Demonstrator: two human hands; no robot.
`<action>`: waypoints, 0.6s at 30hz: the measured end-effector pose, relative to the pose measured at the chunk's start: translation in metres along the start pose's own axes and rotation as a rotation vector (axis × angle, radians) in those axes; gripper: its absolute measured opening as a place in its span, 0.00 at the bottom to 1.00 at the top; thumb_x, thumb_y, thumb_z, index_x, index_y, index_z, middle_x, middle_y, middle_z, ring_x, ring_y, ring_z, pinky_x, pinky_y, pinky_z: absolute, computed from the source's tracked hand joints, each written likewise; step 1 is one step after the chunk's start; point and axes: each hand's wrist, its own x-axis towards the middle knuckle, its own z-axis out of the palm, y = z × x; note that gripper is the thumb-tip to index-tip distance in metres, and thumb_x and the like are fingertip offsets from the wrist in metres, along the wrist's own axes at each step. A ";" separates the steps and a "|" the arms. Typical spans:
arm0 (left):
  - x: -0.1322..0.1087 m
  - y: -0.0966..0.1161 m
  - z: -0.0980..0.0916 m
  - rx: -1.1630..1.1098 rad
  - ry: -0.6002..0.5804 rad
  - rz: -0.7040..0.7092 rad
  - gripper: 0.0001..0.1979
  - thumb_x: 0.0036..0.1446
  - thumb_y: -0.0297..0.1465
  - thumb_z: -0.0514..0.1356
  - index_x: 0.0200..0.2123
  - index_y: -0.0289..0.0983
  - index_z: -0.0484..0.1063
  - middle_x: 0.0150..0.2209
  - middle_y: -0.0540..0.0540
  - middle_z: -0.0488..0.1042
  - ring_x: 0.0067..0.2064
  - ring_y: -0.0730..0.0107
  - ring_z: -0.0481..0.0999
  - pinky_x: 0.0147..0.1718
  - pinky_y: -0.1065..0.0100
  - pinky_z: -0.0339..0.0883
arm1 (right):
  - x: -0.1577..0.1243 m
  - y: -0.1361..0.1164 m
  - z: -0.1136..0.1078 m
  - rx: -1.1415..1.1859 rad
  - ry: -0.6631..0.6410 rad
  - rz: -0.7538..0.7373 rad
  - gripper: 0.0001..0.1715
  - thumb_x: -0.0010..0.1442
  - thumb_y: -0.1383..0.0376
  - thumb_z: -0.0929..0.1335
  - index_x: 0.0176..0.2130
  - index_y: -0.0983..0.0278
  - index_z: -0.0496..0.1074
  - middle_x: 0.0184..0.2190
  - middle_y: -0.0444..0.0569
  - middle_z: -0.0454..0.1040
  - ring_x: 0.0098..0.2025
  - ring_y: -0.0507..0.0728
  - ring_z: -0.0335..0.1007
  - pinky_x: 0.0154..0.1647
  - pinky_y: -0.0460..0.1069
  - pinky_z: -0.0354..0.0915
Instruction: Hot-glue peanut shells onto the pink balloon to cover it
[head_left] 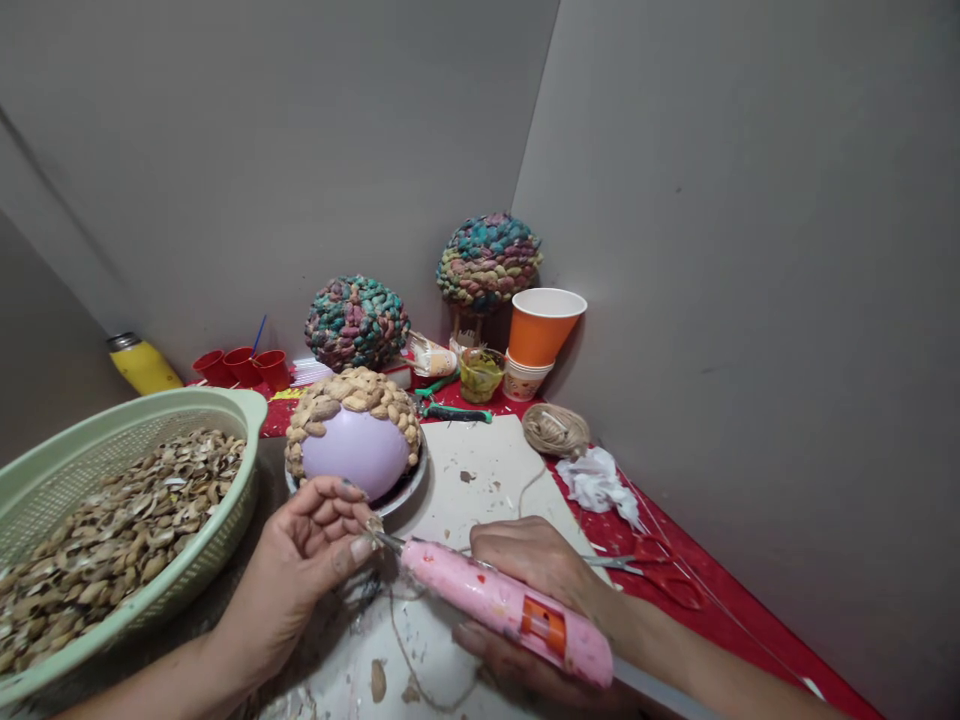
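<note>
My right hand (540, 570) is wrapped round a pink hot glue gun (480, 590), a glue stick poking out of its back end. The gun's nozzle points left and meets a small peanut shell (373, 526). Thumb and fingertips of my left hand (307, 550) pinch that shell. Just beyond my left hand, a lilac balloon (352, 448) rests in a metal bowl (414, 487). Peanut shells (360, 390) cover the balloon's top and sides, while its front is bare.
A green basket (251, 420) of peanut shells stands at left. Behind are two coloured shell-covered balls (357, 322), red cups (240, 366), a yellow bottle (144, 364), pliers (457, 413) and paper cups (546, 325). Twine (556, 430), crumpled plastic (598, 482) and scissors (667, 572) lie at right.
</note>
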 end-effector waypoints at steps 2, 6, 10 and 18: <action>0.000 -0.002 0.000 0.005 -0.006 0.002 0.15 0.49 0.26 0.70 0.40 0.38 0.71 0.35 0.48 0.75 0.36 0.73 0.74 0.37 0.74 0.69 | 0.000 0.000 0.000 0.004 -0.011 0.013 0.22 0.65 0.54 0.61 0.23 0.61 0.55 0.19 0.39 0.55 0.20 0.50 0.48 0.21 0.49 0.47; 0.001 -0.004 -0.001 0.012 -0.006 0.004 0.16 0.49 0.26 0.71 0.40 0.37 0.71 0.34 0.48 0.75 0.36 0.73 0.74 0.37 0.73 0.69 | 0.001 -0.001 -0.001 -0.025 -0.017 0.006 0.22 0.66 0.55 0.60 0.23 0.61 0.56 0.19 0.40 0.56 0.20 0.50 0.48 0.21 0.49 0.47; 0.001 -0.004 -0.002 0.017 0.002 0.004 0.15 0.49 0.26 0.70 0.40 0.38 0.71 0.35 0.49 0.75 0.36 0.73 0.74 0.37 0.74 0.69 | 0.000 0.001 0.000 -0.033 0.001 -0.008 0.22 0.65 0.56 0.61 0.23 0.61 0.56 0.19 0.39 0.56 0.20 0.50 0.47 0.21 0.49 0.46; 0.001 -0.002 -0.001 -0.015 0.032 0.006 0.16 0.49 0.25 0.71 0.40 0.38 0.71 0.35 0.48 0.75 0.36 0.72 0.74 0.38 0.73 0.69 | 0.000 0.001 0.001 -0.053 0.032 -0.039 0.22 0.65 0.56 0.61 0.23 0.62 0.56 0.19 0.38 0.53 0.20 0.49 0.45 0.21 0.48 0.45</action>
